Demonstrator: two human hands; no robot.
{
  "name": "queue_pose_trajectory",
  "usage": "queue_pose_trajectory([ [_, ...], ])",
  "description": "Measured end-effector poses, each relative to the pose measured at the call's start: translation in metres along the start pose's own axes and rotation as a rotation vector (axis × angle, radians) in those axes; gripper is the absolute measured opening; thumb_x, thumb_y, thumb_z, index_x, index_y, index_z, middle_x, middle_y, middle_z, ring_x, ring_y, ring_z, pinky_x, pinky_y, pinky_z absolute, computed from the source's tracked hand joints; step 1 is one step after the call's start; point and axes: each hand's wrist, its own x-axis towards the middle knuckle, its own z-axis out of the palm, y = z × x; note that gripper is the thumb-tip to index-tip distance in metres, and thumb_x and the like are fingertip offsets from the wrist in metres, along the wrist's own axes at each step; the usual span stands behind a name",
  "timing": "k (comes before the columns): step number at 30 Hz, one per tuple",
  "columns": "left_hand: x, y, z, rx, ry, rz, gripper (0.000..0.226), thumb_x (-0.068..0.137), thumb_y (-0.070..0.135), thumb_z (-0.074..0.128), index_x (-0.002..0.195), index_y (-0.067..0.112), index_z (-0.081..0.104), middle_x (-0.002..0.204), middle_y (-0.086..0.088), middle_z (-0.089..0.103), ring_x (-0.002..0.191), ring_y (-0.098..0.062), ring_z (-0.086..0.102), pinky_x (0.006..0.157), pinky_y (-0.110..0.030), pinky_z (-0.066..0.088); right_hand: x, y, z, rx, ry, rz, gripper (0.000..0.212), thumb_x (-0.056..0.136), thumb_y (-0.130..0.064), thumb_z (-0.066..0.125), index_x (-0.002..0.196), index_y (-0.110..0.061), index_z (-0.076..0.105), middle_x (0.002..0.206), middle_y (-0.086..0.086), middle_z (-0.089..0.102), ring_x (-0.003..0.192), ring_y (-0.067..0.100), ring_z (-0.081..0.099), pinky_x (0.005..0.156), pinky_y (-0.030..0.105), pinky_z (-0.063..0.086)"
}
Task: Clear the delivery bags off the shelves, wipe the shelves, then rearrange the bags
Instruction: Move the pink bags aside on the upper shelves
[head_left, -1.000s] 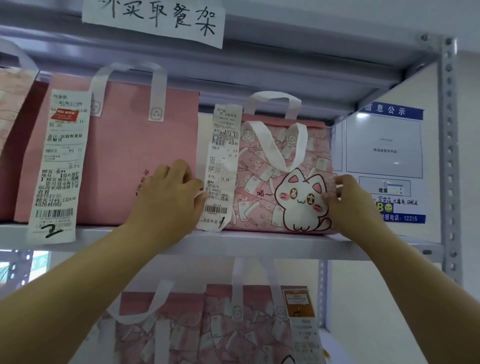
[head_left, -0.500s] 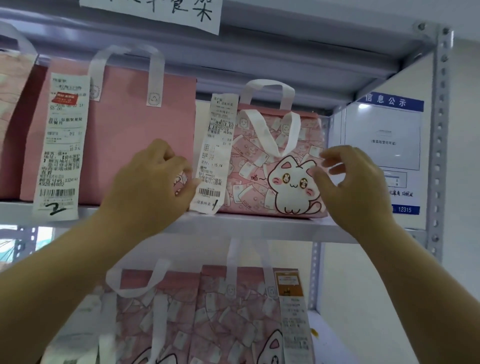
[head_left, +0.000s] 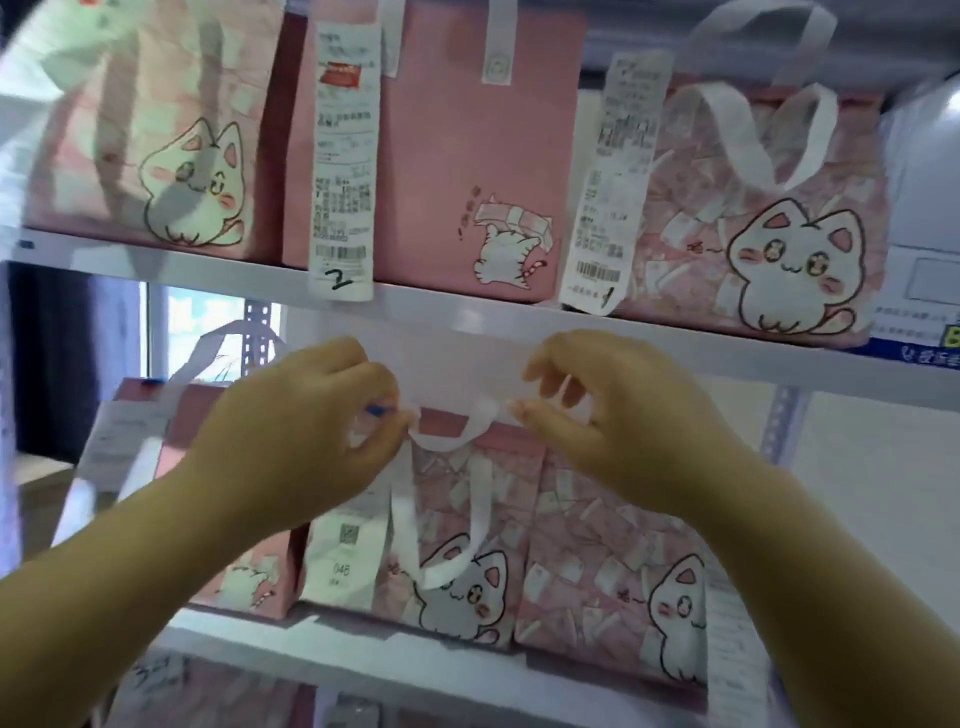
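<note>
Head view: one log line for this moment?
left hand: pinches handle, left end | right hand: pinches handle, right end | cat-print bag: upright on middle shelf

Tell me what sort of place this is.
Likely a takeaway order pickup rack: metal shelves hold rows of pink delivery bags, several with printed receipts hanging on them, two hand-numbered 1 and 2.

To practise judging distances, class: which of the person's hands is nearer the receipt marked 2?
Left. The left hand is just below the receipt marked 2; the right hand is below and well to its right. Both hold the white bag handle.
</note>
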Motion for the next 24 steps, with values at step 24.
queue_pose_trajectory([
  [24, -0.210, -0.301, 0.033, 0.081, -0.479, -0.565, 0.053, 0.086, 0.050, 0.050, 0.129, 0.019, 0.046, 0.120, -0.001, 0.055, 0.102, -0.022, 0.057, 0.072, -0.033, 0.046, 0.020, -0.175, 0.266, 0.027, -0.286, 0.632, 0.049, 0.084, -0.055, 0.055, 0.121, -0.024, 0.046, 0.108, -0.003, 0.060, 0.091, 0.021, 0.059, 0.068, 0.034, 0.048],
])
